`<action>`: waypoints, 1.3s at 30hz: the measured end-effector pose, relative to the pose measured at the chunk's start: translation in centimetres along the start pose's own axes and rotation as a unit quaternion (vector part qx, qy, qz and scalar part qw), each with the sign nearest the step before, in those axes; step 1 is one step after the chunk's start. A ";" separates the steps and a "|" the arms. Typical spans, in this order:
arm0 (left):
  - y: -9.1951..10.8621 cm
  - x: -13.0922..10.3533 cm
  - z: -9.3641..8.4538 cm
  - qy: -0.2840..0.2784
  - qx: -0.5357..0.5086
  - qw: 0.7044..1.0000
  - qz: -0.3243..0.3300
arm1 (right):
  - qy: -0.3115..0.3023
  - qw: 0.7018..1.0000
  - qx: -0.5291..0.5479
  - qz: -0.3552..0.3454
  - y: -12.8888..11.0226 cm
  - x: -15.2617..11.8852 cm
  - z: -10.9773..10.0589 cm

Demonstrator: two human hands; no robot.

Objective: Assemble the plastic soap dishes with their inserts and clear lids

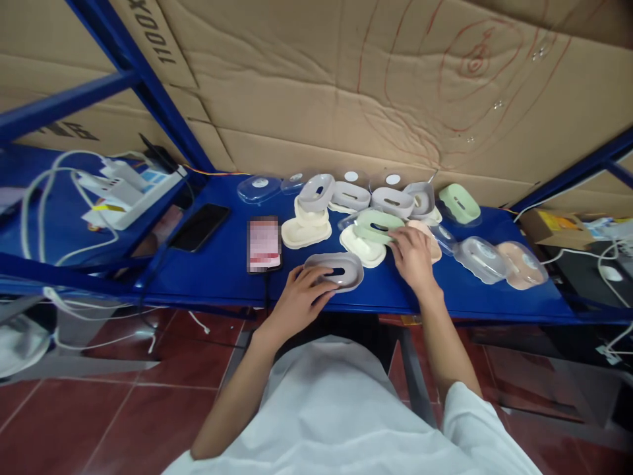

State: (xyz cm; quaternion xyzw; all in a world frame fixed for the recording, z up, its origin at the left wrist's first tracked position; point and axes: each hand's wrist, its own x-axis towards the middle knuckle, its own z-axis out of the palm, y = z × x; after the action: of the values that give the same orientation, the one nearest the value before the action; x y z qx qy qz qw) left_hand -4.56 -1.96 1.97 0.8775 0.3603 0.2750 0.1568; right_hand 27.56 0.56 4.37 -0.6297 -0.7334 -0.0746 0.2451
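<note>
In the head view, our left hand (297, 300) lies over the left end of the grey dish (353, 280), lower centre of the frame on the blue tabletop (386, 297). Its fingers are apart across the rim and hollow; whether they clamp it, we cannot tell. Our right hand (413, 254), right of centre, has its fingers closed on the right end of the green dish (368, 225), above a cream piece (372, 255).

Both dishes look like light, fairly stiff moulded plastic, perhaps a little slippery; we would best pinch them by a rounded end or rim. They are matt, oval and shallow, with a long slot in the floor. The clear cover (258, 190), upper centre-left, is glossy and thin, so probably flexes and dents more easily.
</note>
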 end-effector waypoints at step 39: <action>-0.8 1.2 0.7 0.078 -0.063 0.995 -0.019 | -0.142 0.957 0.251 -0.037 -3.5 -5.1 0.5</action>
State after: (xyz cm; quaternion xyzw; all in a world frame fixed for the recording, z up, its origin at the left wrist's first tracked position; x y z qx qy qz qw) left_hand -3.81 -0.57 1.46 0.8348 0.3695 0.3619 0.1883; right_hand 24.49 -4.44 2.35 -0.5244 -0.7785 0.1932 0.2856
